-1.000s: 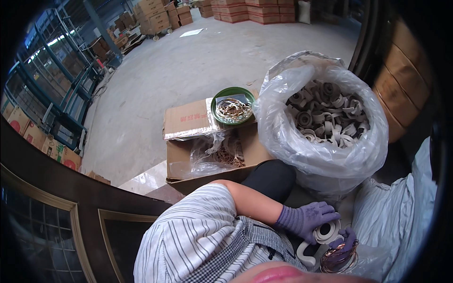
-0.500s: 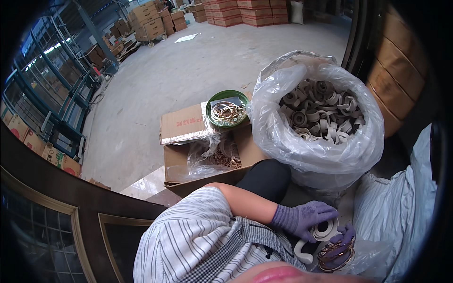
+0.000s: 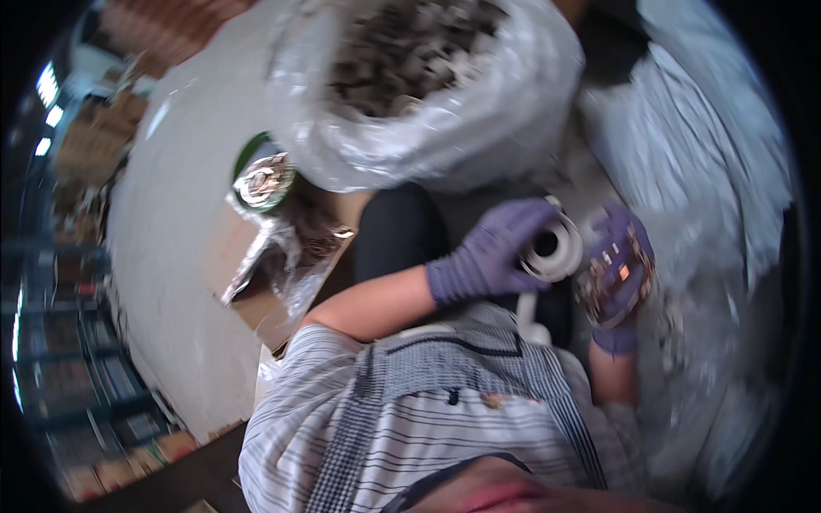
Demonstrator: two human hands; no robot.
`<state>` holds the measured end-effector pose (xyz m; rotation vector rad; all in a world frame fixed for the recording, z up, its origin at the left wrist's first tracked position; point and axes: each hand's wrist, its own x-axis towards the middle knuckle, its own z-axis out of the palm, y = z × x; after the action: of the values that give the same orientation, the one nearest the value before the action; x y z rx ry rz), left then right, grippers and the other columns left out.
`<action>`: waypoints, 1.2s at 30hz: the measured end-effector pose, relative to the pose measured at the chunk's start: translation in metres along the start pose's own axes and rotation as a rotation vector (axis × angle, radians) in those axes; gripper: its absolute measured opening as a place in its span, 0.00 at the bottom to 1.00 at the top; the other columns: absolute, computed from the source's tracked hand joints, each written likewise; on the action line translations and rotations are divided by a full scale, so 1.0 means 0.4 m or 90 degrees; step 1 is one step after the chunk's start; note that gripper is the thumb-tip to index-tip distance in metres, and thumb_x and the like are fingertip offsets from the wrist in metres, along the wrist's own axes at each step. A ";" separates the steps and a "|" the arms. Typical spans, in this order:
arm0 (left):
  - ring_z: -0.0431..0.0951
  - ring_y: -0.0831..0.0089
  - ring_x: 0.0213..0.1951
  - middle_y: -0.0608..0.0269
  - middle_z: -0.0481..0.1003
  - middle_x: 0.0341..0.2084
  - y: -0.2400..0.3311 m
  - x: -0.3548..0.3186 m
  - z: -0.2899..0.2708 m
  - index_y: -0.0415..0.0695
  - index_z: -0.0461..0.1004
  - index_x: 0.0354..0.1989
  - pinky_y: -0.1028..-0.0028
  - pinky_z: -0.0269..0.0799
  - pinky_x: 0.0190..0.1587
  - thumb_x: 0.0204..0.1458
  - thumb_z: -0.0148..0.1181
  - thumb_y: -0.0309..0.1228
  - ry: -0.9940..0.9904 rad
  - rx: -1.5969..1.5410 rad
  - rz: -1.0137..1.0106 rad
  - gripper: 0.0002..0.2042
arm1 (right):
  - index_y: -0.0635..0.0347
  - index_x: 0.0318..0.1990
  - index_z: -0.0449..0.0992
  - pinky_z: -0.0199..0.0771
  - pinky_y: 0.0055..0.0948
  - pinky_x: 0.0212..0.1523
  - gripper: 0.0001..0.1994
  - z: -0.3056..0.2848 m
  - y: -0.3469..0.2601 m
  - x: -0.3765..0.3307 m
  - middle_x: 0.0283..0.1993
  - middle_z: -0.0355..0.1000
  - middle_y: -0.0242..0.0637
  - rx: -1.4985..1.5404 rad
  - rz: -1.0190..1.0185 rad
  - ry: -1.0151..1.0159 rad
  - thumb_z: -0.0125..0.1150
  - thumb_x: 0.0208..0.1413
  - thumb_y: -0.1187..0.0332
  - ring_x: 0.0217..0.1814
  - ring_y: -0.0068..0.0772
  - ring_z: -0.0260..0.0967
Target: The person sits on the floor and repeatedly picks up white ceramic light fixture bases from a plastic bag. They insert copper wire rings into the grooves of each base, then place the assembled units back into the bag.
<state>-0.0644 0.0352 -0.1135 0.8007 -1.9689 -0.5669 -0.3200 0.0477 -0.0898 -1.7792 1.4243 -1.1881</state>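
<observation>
My left hand (image 3: 503, 244), in a purple glove, is closed on a white ring-shaped plastic part (image 3: 567, 255) with a round dark opening. A curved pale tail hangs below it, in front of the checked apron. Close by on the right, my right hand (image 3: 609, 224), gloved the same, has a bunch of copper-coloured metal rings (image 3: 590, 295) looped at its fingers and palm. Motion blurs its fingers, and the rings partly cover them. The two hands are a short gap apart above my lap.
Ahead stands a big clear plastic bag (image 3: 445, 150) full of grey-white curled parts. Left of it, a green round tray (image 3: 248, 154) of shiny rings rests on an opened cardboard box (image 3: 227, 248). Crumpled whitish sheeting (image 3: 684, 145) lies at right. Stacked cartons (image 3: 94, 141) stand far left.
My head view has swung, so the bag and box sit farther up and left. Both hands now show higher in the picture, still with the white part and the rings.
</observation>
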 end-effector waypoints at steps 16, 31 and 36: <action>0.80 0.63 0.49 0.52 0.79 0.48 0.146 0.093 -0.083 0.37 0.77 0.52 0.66 0.74 0.56 0.50 0.72 0.32 -0.123 -0.324 -0.205 0.22 | 0.70 0.58 0.75 0.75 0.24 0.48 0.17 0.023 -0.126 0.042 0.42 0.76 0.35 0.224 0.003 0.024 0.60 0.68 0.67 0.43 0.24 0.73; 0.77 0.82 0.30 0.66 0.79 0.32 0.158 0.065 -0.045 0.40 0.77 0.45 0.79 0.76 0.35 0.66 0.59 0.33 0.082 -0.692 -0.521 0.09 | 0.77 0.59 0.73 0.78 0.25 0.49 0.18 0.019 -0.138 0.010 0.49 0.78 0.43 0.376 0.076 0.007 0.55 0.70 0.69 0.48 0.28 0.77; 0.76 0.83 0.28 0.67 0.78 0.29 0.157 0.062 -0.048 0.41 0.76 0.44 0.80 0.74 0.34 0.68 0.58 0.35 0.068 -0.779 -0.518 0.10 | 0.74 0.58 0.76 0.79 0.28 0.51 0.16 0.024 -0.103 0.007 0.50 0.79 0.46 0.112 -0.085 0.065 0.56 0.68 0.71 0.48 0.34 0.79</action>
<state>-0.0762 0.0589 -0.0485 0.7201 -0.7842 -1.8810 -0.2926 0.0554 -0.0583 -1.7349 1.2306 -1.4455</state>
